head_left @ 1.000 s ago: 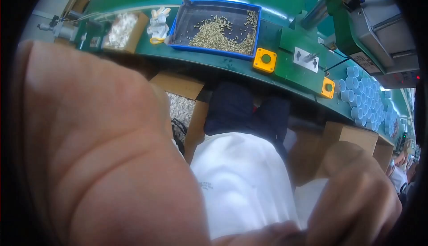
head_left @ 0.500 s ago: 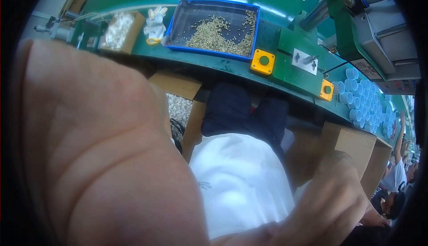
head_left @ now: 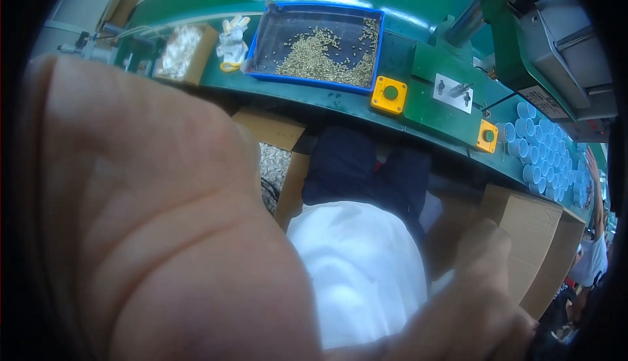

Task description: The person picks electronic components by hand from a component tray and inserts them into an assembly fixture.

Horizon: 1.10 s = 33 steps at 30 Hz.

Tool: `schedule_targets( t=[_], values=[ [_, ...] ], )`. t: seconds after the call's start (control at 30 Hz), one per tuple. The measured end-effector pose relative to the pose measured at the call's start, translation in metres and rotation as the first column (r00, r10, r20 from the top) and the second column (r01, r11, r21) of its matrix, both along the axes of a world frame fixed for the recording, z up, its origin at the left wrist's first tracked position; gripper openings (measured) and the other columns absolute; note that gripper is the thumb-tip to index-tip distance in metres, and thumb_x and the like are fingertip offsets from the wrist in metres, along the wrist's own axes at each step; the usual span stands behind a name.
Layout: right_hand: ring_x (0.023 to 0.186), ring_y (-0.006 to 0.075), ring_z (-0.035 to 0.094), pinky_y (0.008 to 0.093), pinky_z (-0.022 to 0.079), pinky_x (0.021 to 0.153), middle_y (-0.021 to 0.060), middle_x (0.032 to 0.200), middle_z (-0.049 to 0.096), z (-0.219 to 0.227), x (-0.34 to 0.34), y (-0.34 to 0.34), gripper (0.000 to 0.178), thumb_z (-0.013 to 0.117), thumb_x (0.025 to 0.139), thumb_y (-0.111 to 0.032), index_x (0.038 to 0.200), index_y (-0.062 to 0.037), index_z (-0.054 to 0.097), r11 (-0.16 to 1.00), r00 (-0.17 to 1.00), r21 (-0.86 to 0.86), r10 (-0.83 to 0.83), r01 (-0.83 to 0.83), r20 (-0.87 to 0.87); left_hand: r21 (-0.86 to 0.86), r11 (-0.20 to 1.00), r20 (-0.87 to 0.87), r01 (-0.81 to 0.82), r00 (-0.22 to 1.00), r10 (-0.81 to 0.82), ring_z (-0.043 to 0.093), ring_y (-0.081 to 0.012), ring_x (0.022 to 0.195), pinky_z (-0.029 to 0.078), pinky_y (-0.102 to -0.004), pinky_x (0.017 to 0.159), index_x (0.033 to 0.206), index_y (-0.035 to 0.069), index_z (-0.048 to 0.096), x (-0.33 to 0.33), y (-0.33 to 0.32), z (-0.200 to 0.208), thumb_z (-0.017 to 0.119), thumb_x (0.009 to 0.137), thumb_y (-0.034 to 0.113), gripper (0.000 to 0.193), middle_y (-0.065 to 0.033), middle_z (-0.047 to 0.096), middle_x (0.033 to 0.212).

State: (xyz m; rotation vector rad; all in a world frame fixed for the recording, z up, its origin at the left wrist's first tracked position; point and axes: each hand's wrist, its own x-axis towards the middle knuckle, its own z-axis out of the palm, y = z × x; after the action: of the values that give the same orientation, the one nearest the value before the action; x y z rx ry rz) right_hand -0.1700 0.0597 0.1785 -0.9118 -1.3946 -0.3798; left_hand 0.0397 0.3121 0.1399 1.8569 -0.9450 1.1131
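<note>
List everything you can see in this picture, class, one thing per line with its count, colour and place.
Tray: one, blue rim, far bench centre, holding small brass-coloured parts.
Push buttons: two, yellow housings, bench front edge.
Caps: many, pale blue, bench right.
Small box: one, cardboard, pale pieces inside, left of tray.
Cartons: several, brown, under bench.
Press: one, green and grey, upper right.
Left hand: close to lens, blurred.
Right hand: lower right, blurred.

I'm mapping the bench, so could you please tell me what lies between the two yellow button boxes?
In the head view, a white plate with small metal parts.
</note>
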Motion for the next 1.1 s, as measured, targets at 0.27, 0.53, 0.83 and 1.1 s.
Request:
schedule_targets(
  t=[0.27,0.53,0.83,1.1],
  values=[
    [0.112,0.0361,0.071,0.0401,0.058,0.100,0.0242,0.133,0.065,0.009,-0.037,-0.006,0.033,0.054,0.108,-0.020,0.137,-0.0058,0.059,0.988,0.956,0.119,0.123,-0.094,-0.266,0.055,0.997,0.038,0.054,0.998,-0.056,0.060,-0.0338,0.123,0.045,-0.0455,0.108,0.137,-0.001,0.056,0.003,-0.009,0.017,0.058,0.099,0.035,0.053,-0.0194,0.063,0.135],
    [0.112,0.0365,0.071,0.0388,0.060,0.095,0.0263,0.135,0.062,-0.002,-0.028,-0.004,0.033,0.052,0.108,-0.019,0.137,-0.0059,0.059,0.963,0.820,0.202,0.259,-0.178,-0.511,0.052,0.994,0.067,0.092,0.993,-0.095,0.059,-0.0340,0.124,0.044,-0.0457,0.108,0.138,-0.001,0.055,0.000,-0.021,0.016,0.058,0.099,0.037,0.055,-0.0196,0.062,0.135],
    [0.111,0.0365,0.071,0.0377,0.061,0.091,0.0281,0.138,0.060,0.001,-0.034,-0.018,0.033,0.050,0.109,-0.019,0.138,-0.0058,0.059,0.941,0.639,0.276,0.335,-0.195,-0.692,0.040,0.986,0.057,0.160,0.985,-0.162,0.059,-0.0344,0.125,0.044,-0.0459,0.109,0.140,-0.001,0.055,-0.001,-0.045,0.014,0.059,0.099,0.038,0.056,-0.0198,0.062,0.136],
    [0.111,0.0342,0.071,0.0377,0.061,0.091,0.0274,0.138,0.060,0.014,-0.050,-0.032,0.033,0.048,0.109,-0.019,0.137,-0.0053,0.059,0.969,0.809,0.181,0.242,-0.170,-0.536,0.042,0.972,0.061,0.232,0.970,-0.235,0.058,-0.0347,0.126,0.043,-0.0461,0.109,0.141,-0.001,0.054,0.006,-0.056,0.017,0.059,0.099,0.039,0.058,-0.0200,0.061,0.137]
  ],
)
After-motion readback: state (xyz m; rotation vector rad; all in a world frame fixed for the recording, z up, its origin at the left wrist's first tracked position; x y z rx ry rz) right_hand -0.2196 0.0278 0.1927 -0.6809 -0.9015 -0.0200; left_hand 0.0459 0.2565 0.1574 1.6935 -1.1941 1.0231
